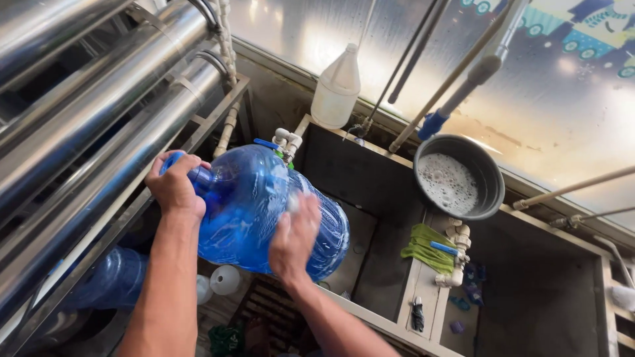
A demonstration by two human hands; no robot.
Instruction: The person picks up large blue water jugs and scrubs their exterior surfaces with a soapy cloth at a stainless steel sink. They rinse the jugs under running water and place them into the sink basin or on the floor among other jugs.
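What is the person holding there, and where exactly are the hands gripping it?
A big blue water jug: the left hand grips its neck, while the right hand presses flat on its soapy side.

View: head, single; no second view is supplied, so nothing is shared between views. Position: worn above the work, at the person's own height. Direction: pointed steeply downward and forward, over both forearms, which enter from the bottom edge. Range: close; the left hand (175,187) and right hand (295,236) are seen near the frame's centre on the blue water jug (254,205). Field covered: steel pipes (92,125) at left, the dark wash basin (370,192) at middle, a translucent wall panel (562,99) along the top. Edges are slightly curved by the wide lens.
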